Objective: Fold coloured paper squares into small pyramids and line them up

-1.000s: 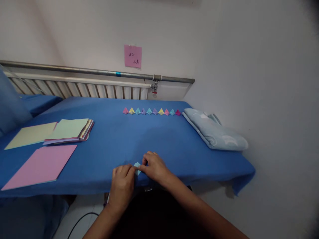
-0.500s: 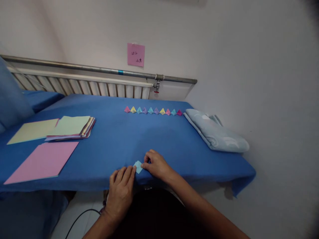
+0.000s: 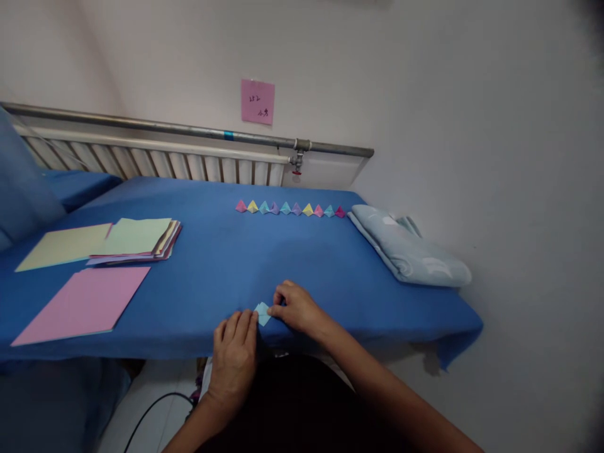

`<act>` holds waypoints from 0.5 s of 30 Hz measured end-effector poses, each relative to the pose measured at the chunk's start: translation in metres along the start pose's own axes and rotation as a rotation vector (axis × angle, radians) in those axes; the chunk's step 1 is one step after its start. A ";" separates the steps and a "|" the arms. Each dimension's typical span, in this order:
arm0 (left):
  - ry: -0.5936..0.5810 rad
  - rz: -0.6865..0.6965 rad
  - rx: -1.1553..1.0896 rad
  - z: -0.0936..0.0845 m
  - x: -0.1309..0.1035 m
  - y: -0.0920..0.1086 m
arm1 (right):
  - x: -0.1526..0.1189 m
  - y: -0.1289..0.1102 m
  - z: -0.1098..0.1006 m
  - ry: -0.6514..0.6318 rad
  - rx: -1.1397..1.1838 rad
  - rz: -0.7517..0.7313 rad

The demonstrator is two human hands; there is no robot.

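A small light-blue folded paper (image 3: 263, 314) lies near the front edge of the blue-covered table (image 3: 202, 283). My left hand (image 3: 236, 352) rests at its left corner, fingers held together and the fingertips on the paper; the thumb is mostly hidden. At the right corner, my right hand (image 3: 295, 306) pinches the paper between thumb and index finger, its other fingers curled. Farther back stands a row of several small folded paper pieces (image 3: 285, 208) in pink, yellow, blue and purple.
At left lie a pink sheet stack (image 3: 87, 305), a pale yellow sheet (image 3: 63, 245) and a mixed paper stack (image 3: 136, 238). A folded light-blue blanket (image 3: 410, 248) sits at right. Behind the table are a radiator (image 3: 189, 167), a metal pipe (image 3: 165, 129) and a pink wall note (image 3: 257, 102).
Both hands and the paper sit almost as before. My left hand has shifted slightly to the right, and the whole view has moved a little.
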State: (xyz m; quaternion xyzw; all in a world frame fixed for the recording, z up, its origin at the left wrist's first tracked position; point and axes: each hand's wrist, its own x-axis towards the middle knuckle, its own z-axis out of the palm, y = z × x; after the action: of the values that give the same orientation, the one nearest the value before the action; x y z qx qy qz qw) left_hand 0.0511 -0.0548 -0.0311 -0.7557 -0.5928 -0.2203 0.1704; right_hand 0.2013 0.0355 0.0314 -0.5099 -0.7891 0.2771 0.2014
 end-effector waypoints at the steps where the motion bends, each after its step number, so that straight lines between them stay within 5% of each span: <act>1: -0.005 -0.011 -0.009 0.000 0.000 0.000 | 0.000 0.000 -0.001 -0.005 0.006 0.000; 8: -0.091 -0.025 -0.153 -0.020 0.019 -0.006 | -0.001 0.003 -0.003 0.004 0.044 -0.018; 12: -0.510 0.034 -0.203 -0.037 0.066 -0.018 | -0.001 0.003 -0.003 0.022 0.055 -0.035; 15: -0.640 0.120 -0.241 -0.036 0.100 -0.028 | -0.003 0.004 -0.001 0.039 0.068 -0.042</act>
State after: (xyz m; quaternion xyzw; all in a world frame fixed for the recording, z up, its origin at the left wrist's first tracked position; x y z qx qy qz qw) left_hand 0.0389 0.0158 0.0527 -0.8346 -0.5406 -0.0300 -0.1018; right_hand 0.2060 0.0344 0.0297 -0.4915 -0.7857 0.2896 0.2395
